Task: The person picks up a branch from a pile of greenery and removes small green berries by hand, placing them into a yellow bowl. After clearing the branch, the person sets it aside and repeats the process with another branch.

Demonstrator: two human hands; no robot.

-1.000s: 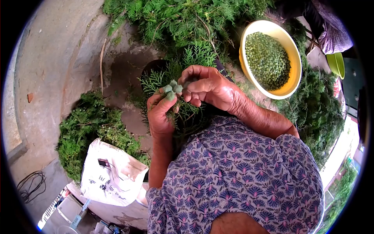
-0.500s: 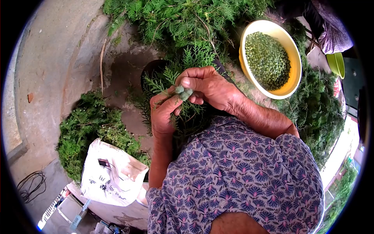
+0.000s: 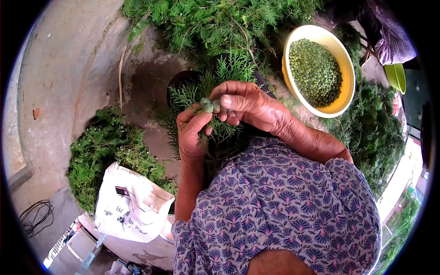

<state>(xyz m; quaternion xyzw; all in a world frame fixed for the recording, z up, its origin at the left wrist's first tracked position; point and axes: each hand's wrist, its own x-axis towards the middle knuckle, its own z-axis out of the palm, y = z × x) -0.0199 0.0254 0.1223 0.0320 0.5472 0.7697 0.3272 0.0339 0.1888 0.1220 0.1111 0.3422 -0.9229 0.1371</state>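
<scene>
My left hand (image 3: 192, 133) is closed in a pinch on a leafy conifer sprig (image 3: 181, 95). At its fingertips sits a small cluster of pale green cones (image 3: 207, 106). From the other side my right hand (image 3: 252, 105) has its thumb and fingers closed on the cones at the cluster's right edge. More conifer foliage (image 3: 233, 68) lies over my lap, below and beyond both hands. A yellow basin (image 3: 288, 75) stands to the right, holding many green cones (image 3: 314, 68).
Cut conifer branches (image 3: 192, 23) are heaped ahead, with further piles at left (image 3: 101, 151) and right (image 3: 371, 133). A white sack (image 3: 130, 206) lies at lower left. Another person's purple sleeve (image 3: 394, 41) shows at upper right, near a green bowl (image 3: 395, 78).
My right thumb has shifted slightly right and down over the cones. The cluster has turned and moved a little left, and my left hand stays nearly in place.
</scene>
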